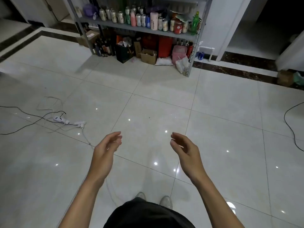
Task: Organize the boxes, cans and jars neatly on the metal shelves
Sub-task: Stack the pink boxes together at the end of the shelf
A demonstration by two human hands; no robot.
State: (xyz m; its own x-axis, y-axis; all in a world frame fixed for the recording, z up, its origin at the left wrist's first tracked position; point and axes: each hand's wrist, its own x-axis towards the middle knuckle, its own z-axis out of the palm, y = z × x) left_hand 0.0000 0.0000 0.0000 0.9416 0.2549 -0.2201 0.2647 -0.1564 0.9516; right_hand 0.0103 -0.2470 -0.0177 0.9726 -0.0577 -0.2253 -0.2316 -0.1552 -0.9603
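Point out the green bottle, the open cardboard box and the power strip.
green bottle (195, 25): head view, its body
open cardboard box (148, 59): head view, front wall
power strip (60, 119): head view, white casing

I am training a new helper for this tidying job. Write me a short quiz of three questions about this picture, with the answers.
1. True or false: the left hand and the right hand both hold nothing.
2. Where does the green bottle stand? A) at the right end of the shelf; B) on the floor; C) in a hand.
3. Fill in: the power strip lies on the floor to the person's ____.

Key: 1 true; 2 A; 3 left.
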